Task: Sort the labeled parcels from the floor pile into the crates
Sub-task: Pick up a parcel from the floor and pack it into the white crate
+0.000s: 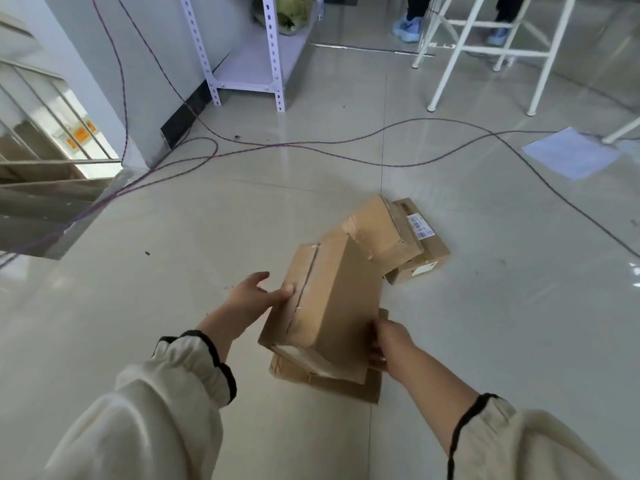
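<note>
At the far left a staircase (pixel 41 161) with a metal railing drops away beside a grey wall. Dark cables (pixel 277 147) trail from there across the glossy tiled floor (pixel 138 271). Behind them stands a white metal shelf rack (pixel 273 57). One of its shelves holds a green bundle (pixel 294 12) in a clear bag, cut off by the top edge.

The person's left hand (pixel 258 297), in a cream sleeve (pixel 166 393) with a dark cuff, grips the left edge of a brown parcel (pixel 325 306), with the thumb lying on its top face. The right hand (pixel 384 344) clasps the lower right edge of the same box. The hands are apart, one on each side, and the box tilts between them above the floor. It is taped shut, so its contents are hidden.

Directly below it a flat parcel (pixel 329 384) lies on the tiles. Just beyond, a taped parcel (pixel 381 233) rests across a labelled parcel (pixel 420 258), whose white barcode label (pixel 419 225) faces up. Both are sealed.

At the upper right are the white legs of a stool (pixel 485 46), with a seated person's blue shoes (pixel 407 27) behind them. A sheet of paper (pixel 569 152) lies on the floor at the right.
</note>
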`<act>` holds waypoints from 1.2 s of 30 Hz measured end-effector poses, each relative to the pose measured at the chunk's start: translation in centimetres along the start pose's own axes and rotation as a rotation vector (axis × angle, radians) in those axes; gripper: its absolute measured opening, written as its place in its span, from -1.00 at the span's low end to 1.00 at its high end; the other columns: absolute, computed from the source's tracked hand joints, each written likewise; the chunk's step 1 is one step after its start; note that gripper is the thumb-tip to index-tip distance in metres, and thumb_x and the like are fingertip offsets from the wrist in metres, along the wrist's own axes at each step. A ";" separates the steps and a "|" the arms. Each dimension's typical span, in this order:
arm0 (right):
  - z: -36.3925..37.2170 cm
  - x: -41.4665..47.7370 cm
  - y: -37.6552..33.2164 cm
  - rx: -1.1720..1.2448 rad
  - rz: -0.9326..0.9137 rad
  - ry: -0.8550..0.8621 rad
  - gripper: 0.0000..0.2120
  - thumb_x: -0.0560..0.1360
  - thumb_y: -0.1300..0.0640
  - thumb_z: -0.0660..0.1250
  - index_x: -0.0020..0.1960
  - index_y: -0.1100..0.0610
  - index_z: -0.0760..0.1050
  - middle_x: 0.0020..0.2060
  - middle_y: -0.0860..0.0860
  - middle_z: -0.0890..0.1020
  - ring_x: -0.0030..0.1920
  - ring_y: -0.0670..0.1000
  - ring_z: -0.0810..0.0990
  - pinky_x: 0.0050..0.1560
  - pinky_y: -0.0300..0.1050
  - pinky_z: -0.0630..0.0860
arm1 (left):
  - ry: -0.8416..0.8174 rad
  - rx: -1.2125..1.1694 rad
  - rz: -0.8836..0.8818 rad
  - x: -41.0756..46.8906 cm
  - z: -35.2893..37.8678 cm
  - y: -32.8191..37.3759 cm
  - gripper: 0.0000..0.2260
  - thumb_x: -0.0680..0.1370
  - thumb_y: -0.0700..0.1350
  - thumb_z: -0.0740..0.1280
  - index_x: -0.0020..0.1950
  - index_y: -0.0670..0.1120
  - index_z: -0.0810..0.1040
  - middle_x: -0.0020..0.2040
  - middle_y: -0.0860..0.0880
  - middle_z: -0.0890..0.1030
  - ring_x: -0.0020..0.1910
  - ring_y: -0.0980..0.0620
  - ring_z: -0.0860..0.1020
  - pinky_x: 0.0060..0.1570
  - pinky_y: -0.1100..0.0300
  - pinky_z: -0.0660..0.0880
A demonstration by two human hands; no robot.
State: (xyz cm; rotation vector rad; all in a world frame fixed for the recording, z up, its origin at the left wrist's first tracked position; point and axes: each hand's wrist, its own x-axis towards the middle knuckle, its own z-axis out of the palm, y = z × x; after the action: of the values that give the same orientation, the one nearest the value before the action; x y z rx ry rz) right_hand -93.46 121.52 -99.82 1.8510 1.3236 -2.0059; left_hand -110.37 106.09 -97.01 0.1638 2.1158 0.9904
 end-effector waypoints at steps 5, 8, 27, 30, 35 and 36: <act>-0.7 -0.5 -0.5 -0.130 -0.260 0.255 -0.66 0.58 0.15 0.20 0.33 0.18 0.40 0.16 0.13 0.54 0.07 0.15 0.52 0.05 0.00 0.53 | -0.405 -0.168 -0.290 0.1 1.8 -0.4 -0.12 0.25 0.49 0.29 0.38 -0.05 0.38 0.36 -0.07 0.45 0.26 -0.19 0.49 0.18 -0.26 0.46; -0.7 -2.4 -3.0 0.070 -0.309 0.159 -0.79 0.55 0.03 0.19 0.02 0.11 0.54 -0.09 0.07 0.57 -0.11 0.11 0.51 -0.10 -0.05 0.50 | -0.441 -0.222 -0.243 0.3 2.8 0.0 -0.41 0.47 0.40 0.10 0.20 -0.04 0.49 0.21 -0.11 0.56 0.16 -0.17 0.56 0.14 -0.22 0.50; -0.2 -1.1 -1.8 -0.010 -0.191 -0.074 -0.71 0.61 0.27 0.11 0.28 0.14 0.44 0.14 0.16 0.57 0.11 0.19 0.55 -0.05 0.11 0.60 | -0.201 -0.159 -0.131 0.2 1.1 -3.2 -0.36 0.29 0.31 0.41 0.19 -0.10 0.51 0.16 -0.08 0.57 0.07 -0.08 0.56 0.01 0.02 0.53; 0.3 -0.3 -0.8 -0.074 -0.090 -0.006 -0.73 0.58 0.24 0.13 0.21 0.10 0.50 0.04 0.17 0.61 -0.01 0.19 0.61 -0.18 0.06 0.64 | -0.104 -0.166 -0.041 0.2 0.2 -3.6 -0.48 0.37 0.20 0.46 0.12 -0.16 0.55 0.11 -0.10 0.60 0.06 -0.07 0.56 0.00 0.04 0.52; -0.3 0.6 0.7 -0.133 0.024 0.009 -0.72 0.58 0.32 0.07 0.15 0.27 0.51 0.05 0.24 0.62 -0.09 0.18 0.60 -0.09 0.08 0.62 | -0.238 -0.011 -0.046 -0.3 0.8 -3.3 -0.59 0.48 0.18 0.36 0.12 -0.12 0.54 0.09 -0.11 0.62 0.07 -0.12 0.60 0.14 -0.08 0.53; -0.5 0.7 0.8 -0.130 0.038 0.006 -0.72 0.58 0.33 0.07 0.12 0.29 0.54 0.02 0.25 0.64 -0.11 0.19 0.61 -0.06 0.10 0.61 | -0.265 0.008 -0.047 -0.3 1.2 -3.1 -0.59 0.48 0.19 0.35 0.13 -0.11 0.53 0.10 -0.10 0.62 0.07 -0.12 0.60 0.16 -0.10 0.53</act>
State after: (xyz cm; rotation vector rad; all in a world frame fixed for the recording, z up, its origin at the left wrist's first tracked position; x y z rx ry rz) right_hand -92.76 121.69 -100.72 1.8115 1.3744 -1.8504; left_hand -108.70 104.49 -99.46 0.2351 1.8740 0.8808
